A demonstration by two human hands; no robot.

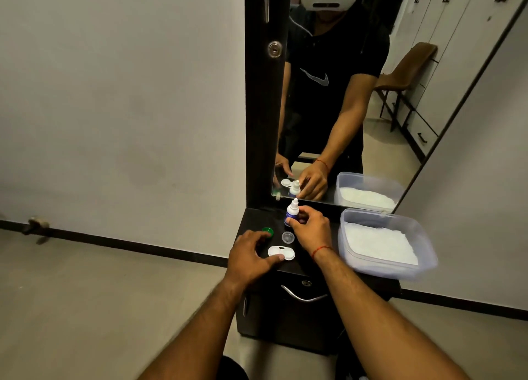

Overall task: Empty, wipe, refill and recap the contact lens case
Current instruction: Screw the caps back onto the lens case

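Just beyond the left hand (pixel 249 255) fingertips pinning its near edge lies the contact lens case (pixel 281 253), steadied for refilling, while the right hand (pixel 310 231) fingers pinch the upright solution bottle (pixel 291 211).

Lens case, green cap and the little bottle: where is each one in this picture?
lens case (pixel 281 253): head view, on its white top between the two wells.
green cap (pixel 268 231): head view, on its visible rim beside the left hand.
little bottle (pixel 292 210): head view, on its white shoulder below the nozzle.
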